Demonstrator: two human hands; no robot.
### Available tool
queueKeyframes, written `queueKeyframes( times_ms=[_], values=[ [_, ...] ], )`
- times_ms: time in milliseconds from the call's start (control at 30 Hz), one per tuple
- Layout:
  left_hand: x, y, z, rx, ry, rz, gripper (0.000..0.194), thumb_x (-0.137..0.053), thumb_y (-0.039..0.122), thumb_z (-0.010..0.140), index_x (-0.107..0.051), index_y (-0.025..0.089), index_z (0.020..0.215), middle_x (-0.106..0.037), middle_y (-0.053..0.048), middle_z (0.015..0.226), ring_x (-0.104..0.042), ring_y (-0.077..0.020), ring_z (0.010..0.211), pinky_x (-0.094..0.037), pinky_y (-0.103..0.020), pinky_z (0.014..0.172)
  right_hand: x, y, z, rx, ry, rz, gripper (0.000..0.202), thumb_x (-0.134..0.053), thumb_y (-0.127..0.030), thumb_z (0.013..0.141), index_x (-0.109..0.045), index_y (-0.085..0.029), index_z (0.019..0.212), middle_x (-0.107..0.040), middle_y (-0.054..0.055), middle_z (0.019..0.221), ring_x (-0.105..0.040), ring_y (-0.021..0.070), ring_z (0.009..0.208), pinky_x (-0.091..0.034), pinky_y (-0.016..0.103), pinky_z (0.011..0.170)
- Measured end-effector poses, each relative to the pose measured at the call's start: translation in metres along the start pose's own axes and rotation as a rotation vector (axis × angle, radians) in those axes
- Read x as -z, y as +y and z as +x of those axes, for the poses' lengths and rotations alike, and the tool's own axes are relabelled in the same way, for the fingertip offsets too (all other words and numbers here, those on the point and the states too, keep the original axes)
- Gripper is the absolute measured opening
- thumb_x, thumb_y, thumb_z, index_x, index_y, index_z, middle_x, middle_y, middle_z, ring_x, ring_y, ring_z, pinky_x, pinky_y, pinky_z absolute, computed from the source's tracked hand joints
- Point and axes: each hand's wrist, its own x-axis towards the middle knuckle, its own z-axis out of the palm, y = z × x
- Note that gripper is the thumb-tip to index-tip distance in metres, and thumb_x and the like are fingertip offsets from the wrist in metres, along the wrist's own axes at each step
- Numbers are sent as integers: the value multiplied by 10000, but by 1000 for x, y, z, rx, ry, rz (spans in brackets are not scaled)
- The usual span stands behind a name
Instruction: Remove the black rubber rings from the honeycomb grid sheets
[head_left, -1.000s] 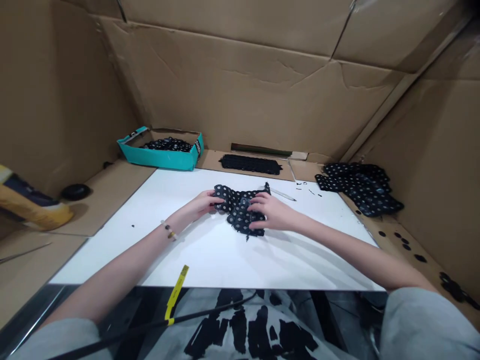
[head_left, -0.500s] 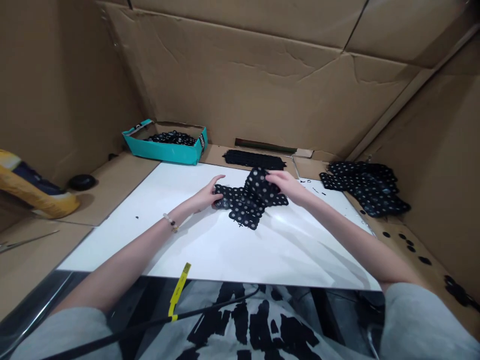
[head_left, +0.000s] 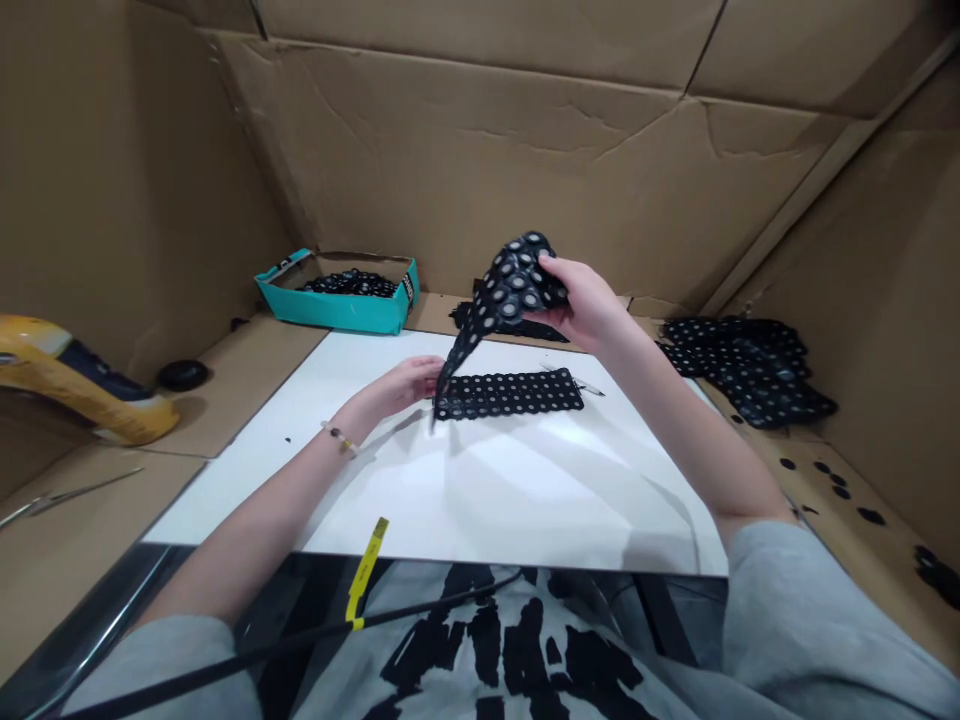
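Observation:
My right hand (head_left: 589, 305) is closed on a black sheet covered with pale round dots (head_left: 499, 290), holding it up above the white board (head_left: 525, 490). The sheet curves down to the left, where its lower end meets my left hand (head_left: 412, 385). The fingers of my left hand are closed at that end, partly hidden by the sheet. Beneath the raised part, a flat black dotted strip (head_left: 517, 395) lies on the board. Whether strip and raised sheet are joined at the left end I cannot tell.
A teal box (head_left: 334, 308) with dotted pieces stands at the back left. More dotted sheets (head_left: 757, 370) lie at the right, near loose black discs (head_left: 840, 492). A yellow-and-black tool (head_left: 90, 380) and metal tweezers (head_left: 67, 495) are at the left.
My right hand has risen, lifting the dotted sheet off the board. The crumpled pile has become a raised sheet above a flat strip. My left hand has stayed near the left end.

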Motion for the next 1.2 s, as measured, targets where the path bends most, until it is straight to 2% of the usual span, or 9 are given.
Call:
queueKeyframes(
  times_ms=[167, 367, 467, 567, 633, 767, 900, 1033, 1200],
  values=[
    [5, -14, 14, -88, 349, 45, 484, -843, 503, 589, -735, 142, 894, -723, -77, 860, -613, -170, 742, -458, -265, 652, 56, 57, -25, -283, 246, 48, 73, -647, -233, 833, -584, -196, 829, -664, 16, 780, -650, 150, 796, -622, 279, 693],
    [5, -28, 17, -51, 225, 233, 638, -809, 471, 643, -684, 135, 1170, -736, -103, 886, -642, -197, 742, -466, -298, 660, 96, 105, -59, -461, 320, 2, 125, -694, -138, 750, -581, -177, 711, -663, 14, 704, -624, 124, 687, -598, 221, 612],
    [4, -28, 14, -164, 282, 525, 542, -714, 458, 734, -686, 131, 1165, -730, -143, 1028, -653, -259, 911, -485, -366, 833, 106, 89, -63, -402, 274, -44, 144, -748, -202, 712, -609, -169, 713, -638, 8, 667, -600, 115, 629, -556, 207, 562],
    [1, -25, 13, -221, 328, 877, 491, -728, 453, 703, -725, 143, 1084, -708, -156, 1136, -594, -338, 1106, -391, -434, 1027, 110, 50, -69, -259, 209, -93, 212, -790, -298, 672, -636, -178, 756, -636, 5, 688, -588, 119, 603, -519, 220, 535],
    [-1, -24, 13, -154, 308, 915, 490, -772, 427, 639, -736, 153, 1044, -723, -137, 1074, -606, -340, 1061, -412, -420, 994, 108, 19, -79, -139, 241, -143, 217, -778, -328, 669, -634, -192, 757, -632, 3, 702, -589, 127, 599, -505, 234, 532],
    [-7, -18, 14, 15, 139, 635, 342, -779, 369, 595, -731, 160, 862, -720, -55, 831, -627, -239, 770, -484, -318, 709, 98, -28, -105, -27, 325, -100, 134, -745, -272, 675, -665, -197, 751, -610, 10, 704, -562, 116, 592, -445, 210, 499],
    [-11, 15, 14, -124, 102, 599, 257, -742, 346, 628, -712, 157, 800, -707, -24, 790, -622, -219, 773, -477, -291, 691, 96, -49, -125, -37, 443, -81, 114, -737, -231, 647, -694, -196, 747, -608, 31, 714, -549, 124, 591, -424, 218, 482],
    [-7, 84, 11, -346, 234, 892, 201, -729, 261, 655, -743, 153, 824, -716, -35, 814, -632, -222, 830, -464, -296, 787, 106, -54, -131, -61, 487, -123, 94, -716, -249, 656, -694, -199, 732, -577, 33, 698, -518, 121, 557, -384, 221, 454],
    [27, 158, -18, -466, 225, 979, 184, -728, 249, 704, -749, 160, 863, -731, -34, 881, -629, -193, 891, -473, -278, 881, 111, -49, -134, -41, 465, -242, 69, -692, -269, 658, -696, -225, 711, -600, 61, 725, -549, 153, 581, -412, 261, 472]
  ],
)
